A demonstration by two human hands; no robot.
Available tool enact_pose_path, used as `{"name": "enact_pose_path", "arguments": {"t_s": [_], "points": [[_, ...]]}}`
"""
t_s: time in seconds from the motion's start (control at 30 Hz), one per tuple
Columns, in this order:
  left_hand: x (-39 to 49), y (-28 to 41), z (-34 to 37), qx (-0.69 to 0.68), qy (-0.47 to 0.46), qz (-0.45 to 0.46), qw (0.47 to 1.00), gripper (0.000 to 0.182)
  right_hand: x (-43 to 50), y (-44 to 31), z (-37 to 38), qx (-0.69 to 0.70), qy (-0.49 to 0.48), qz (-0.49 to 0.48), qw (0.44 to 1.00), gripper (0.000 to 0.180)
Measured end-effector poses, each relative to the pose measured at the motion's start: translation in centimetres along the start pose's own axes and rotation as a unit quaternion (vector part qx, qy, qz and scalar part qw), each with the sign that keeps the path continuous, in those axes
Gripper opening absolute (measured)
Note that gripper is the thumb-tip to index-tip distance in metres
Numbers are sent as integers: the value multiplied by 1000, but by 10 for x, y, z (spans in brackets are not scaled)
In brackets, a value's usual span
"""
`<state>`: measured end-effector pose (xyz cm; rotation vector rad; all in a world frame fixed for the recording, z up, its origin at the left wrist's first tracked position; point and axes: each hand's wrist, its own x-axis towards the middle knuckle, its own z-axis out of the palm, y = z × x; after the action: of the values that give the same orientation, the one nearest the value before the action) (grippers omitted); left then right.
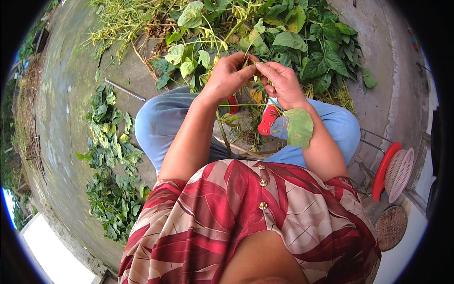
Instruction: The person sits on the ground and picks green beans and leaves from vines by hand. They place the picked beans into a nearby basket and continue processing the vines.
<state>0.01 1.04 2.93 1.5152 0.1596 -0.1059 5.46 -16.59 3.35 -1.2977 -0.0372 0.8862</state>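
Observation:
My left hand (230,74) and my right hand (283,83) meet above my lap, fingertips pinching at green pods on a bean plant. The plant's stem (224,136) runs down from beneath the hands toward my waist, and a cluster of pods (230,120) hangs from it. A large green leaf (300,127) on a thin stalk rests over my right forearm. Some pods show between the fingers of my right hand. Just beyond the hands lies a big heap of leafy bean plants (291,41), with yellowish pods and stems at its left.
Plucked leaves (115,152) lie in a long pile on the concrete to my left. A metal rod (125,89) is near my left knee. At the right are a red stool (383,172) with a pink plastic basket (399,175) against it and a round woven tray (391,227).

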Motion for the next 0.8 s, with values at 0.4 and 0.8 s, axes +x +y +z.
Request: {"name": "enact_pose_path", "arguments": {"t_s": [0.4, 0.8], "points": [[-4, 9, -1, 19, -31, 15, 999, 22, -3, 3, -2, -178, 0, -138, 974, 33], [-9, 14, 6, 24, 3, 42, 999, 18, -1, 1, 1, 104, -56, 0, 993, 36]]}}
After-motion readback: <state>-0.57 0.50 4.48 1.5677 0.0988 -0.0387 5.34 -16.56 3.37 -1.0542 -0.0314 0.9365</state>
